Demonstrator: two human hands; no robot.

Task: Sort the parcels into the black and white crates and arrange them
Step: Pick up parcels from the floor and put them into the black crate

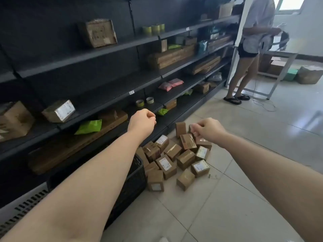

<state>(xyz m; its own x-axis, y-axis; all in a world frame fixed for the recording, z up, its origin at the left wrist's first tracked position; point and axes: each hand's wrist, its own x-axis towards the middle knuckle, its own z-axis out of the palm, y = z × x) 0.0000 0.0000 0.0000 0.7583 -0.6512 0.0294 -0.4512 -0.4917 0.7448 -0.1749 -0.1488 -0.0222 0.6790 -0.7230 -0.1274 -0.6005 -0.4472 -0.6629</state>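
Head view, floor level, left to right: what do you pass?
White crate → black crate → pile of parcels → bare tiled floor.

One head-worn wide-angle view looks forward and down along both outstretched forearms; the dark shelving (104,70) runs along its left (edges visibly bowed). The tiled floor (244,198) fills the lower right.

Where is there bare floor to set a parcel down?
Bare tile lies right of the parcel pile, out to the table frame. It is crowded between the pile, the black crate and the shelf.
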